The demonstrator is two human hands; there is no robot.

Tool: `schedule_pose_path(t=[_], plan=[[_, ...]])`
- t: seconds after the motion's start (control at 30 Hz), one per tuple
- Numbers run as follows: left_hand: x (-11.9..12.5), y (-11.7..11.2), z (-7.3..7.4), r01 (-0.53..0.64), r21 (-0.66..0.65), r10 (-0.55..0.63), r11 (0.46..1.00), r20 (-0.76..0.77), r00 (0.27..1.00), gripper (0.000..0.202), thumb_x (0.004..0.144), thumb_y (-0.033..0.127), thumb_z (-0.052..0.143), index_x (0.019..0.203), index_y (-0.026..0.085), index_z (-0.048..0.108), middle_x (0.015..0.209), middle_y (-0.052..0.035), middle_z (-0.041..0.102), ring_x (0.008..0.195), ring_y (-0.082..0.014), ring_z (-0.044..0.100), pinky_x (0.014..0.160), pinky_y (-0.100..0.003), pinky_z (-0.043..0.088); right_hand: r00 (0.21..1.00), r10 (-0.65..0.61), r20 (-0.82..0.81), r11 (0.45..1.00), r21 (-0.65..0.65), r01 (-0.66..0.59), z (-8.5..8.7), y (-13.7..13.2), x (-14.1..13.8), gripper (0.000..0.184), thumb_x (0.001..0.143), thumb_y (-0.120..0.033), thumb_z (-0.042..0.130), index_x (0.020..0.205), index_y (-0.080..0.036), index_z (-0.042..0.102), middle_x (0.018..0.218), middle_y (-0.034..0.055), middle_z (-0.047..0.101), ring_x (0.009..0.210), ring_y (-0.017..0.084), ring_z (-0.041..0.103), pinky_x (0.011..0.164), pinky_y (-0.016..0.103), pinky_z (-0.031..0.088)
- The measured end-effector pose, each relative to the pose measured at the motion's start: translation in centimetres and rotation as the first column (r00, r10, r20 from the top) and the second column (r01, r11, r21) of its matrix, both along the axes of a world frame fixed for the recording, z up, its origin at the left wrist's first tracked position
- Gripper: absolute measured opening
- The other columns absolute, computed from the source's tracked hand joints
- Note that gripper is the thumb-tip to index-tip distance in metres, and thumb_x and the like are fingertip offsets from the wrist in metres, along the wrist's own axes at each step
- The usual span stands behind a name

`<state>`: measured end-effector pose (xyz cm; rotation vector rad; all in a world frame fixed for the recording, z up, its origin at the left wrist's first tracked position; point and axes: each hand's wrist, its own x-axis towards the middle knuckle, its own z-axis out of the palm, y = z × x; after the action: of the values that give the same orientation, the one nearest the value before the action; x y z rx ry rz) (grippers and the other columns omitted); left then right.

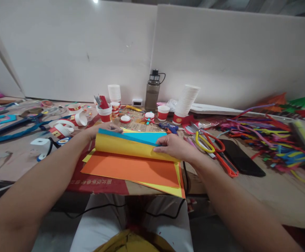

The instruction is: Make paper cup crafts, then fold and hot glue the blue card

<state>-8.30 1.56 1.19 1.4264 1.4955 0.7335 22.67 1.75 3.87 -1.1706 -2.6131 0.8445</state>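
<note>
The curled paper (126, 147), yellow outside with a blue upper edge, lies between the hands near the front of the worktop (15, 162). The right hand (172, 145) is nearly closed, thumb against fingers, pinching its upper edge toward the right end. The left hand (109, 128) is at the far left corner, fingers bent and partly hidden behind the paper; I cannot tell how firmly it grips.

Under the curl, an orange sheet (131, 169) and a yellow sheet (177, 191) fan out unevenly, their near right corner reaching the worktop's front edge. A black cable (186, 175) hangs over that edge just beside them.

Room is tight on the right: yellow-handled scissors (205, 144), an orange knife (226, 163) and a black phone (243, 157) crowd the right forearm. More surface shows to the left, beyond the forearm. Behind the paper, a bottle (152, 94) and a leaning stack of cups (187, 101) stand near the white board (76, 52).
</note>
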Motion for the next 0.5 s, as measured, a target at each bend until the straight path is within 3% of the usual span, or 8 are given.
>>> schedule_pose_path(t=[0.07,0.13,0.3,0.5], plan=[[-0.2,0.8,0.7,0.253,0.008,-0.247,0.967,-0.183,0.951,0.031,0.063,0.049,0.067,0.074,0.020,0.073,0.080,-0.0045,0.070,0.082,-0.0234,0.063,0.075,-0.028,0.048,1.000,0.011,-0.028,0.999,-0.050,-0.013,-0.3,0.1,-0.1,0.029,0.073,-0.043,0.060,0.066,-0.016,0.059,0.057,-0.0056,0.043,0.054,0.008,0.036,0.050,0.023,0.022],[-0.3,1.2,1.2,0.369,0.016,-0.348,0.929,-0.292,0.891,0.030,0.069,0.050,0.062,0.076,0.024,0.074,0.087,-0.0020,0.071,0.088,-0.0221,0.062,0.080,-0.026,0.045,0.998,0.031,-0.050,0.995,-0.088,-0.035,-0.5,0.2,-0.1,0.029,0.072,-0.044,0.061,0.069,-0.015,0.062,0.058,-0.0052,0.046,0.055,0.008,0.037,0.050,0.022,0.023],[0.0,0.9,1.7,0.396,0.025,-0.352,0.918,-0.411,0.841,0.029,0.070,0.049,0.062,0.082,0.026,0.074,0.091,-0.0005,0.071,0.087,-0.0204,0.062,0.076,-0.024,0.044,0.994,0.080,-0.072,0.984,-0.151,-0.091,-0.5,0.3,0.1,0.033,0.073,-0.048,0.059,0.071,-0.015,0.064,0.060,-0.0048,0.046,0.057,0.008,0.037,0.051,0.022,0.025],[0.5,0.6,1.9,0.366,0.069,-0.316,0.928,-0.373,0.872,0.023,0.064,0.045,0.069,0.078,0.027,0.075,0.084,-0.0005,0.071,0.084,-0.0204,0.062,0.077,-0.025,0.044,0.987,0.151,-0.049,0.975,-0.156,-0.157,-0.5,-0.1,0.3,0.038,0.079,-0.049,0.050,0.065,-0.016,0.059,0.057,-0.0051,0.040,0.054,0.008,0.033,0.050,0.022,0.025]])
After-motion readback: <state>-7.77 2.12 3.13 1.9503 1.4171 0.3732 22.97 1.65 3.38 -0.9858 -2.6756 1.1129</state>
